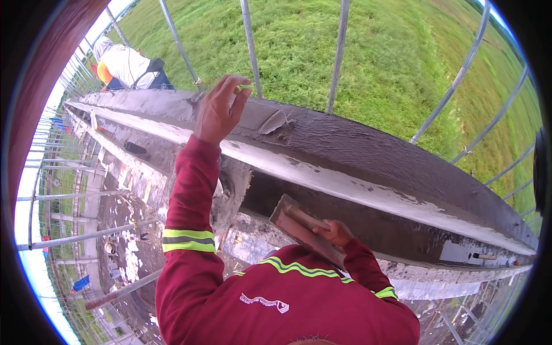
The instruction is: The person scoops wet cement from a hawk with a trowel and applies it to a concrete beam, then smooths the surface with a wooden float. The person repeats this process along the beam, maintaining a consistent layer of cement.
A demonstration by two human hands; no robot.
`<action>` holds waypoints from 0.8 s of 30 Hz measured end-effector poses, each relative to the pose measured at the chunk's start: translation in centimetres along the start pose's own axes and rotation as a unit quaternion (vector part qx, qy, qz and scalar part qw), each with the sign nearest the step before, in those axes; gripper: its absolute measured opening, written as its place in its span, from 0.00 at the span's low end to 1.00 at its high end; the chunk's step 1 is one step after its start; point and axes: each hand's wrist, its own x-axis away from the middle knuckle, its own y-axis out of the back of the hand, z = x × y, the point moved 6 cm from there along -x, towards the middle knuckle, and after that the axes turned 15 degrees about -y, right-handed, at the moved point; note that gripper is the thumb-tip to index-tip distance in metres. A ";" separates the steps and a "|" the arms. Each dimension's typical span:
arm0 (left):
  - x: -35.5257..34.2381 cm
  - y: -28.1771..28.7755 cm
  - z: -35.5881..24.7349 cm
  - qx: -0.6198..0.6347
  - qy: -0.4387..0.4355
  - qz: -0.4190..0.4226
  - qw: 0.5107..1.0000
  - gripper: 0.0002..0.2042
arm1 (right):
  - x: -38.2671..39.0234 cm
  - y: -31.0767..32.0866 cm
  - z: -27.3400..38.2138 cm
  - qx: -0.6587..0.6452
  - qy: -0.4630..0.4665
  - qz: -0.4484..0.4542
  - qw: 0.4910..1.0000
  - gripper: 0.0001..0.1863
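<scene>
My right hand (pixel 334 233) is closed round the handle of a plastering float (pixel 305 227), a flat board smeared with mortar. The float is close in front of my chest, at the near side of a dark recessed channel (pixel 345 207). Raised ahead, my left hand (pixel 221 109) has bent fingers with the thumb apart, and nothing shows in it. It hovers around the wall's top, which is coated in grey wet mortar (pixel 391 155). A raised clump of mortar (pixel 275 122) sits on that coating, right of my left hand. A pale ledge (pixel 322 172) runs along below.
Upright metal poles (pixel 339 52) stand beyond the wall, with grass behind. Another person (pixel 123 63) in light clothing is at the far left. A short-handled tool (pixel 484 256) lies far right. Scaffold tubes (pixel 86 196) cross above littered ground lower down on the left.
</scene>
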 end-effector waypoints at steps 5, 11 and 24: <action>15.2 1.2 -13.2 0.094 0.028 -0.083 0.992 0.06 | -0.1 0.4 7.6 0.018 0.088 -0.087 0.992 0.31; 28.3 -4.0 -16.9 0.278 0.503 -0.153 0.804 0.22 | -2.0 -6.6 19.3 -0.036 0.210 -0.173 0.962 0.20; 21.3 7.2 -8.8 0.036 0.450 -0.075 0.889 0.14 | 8.7 -6.4 17.1 -0.061 0.355 0.126 0.924 0.17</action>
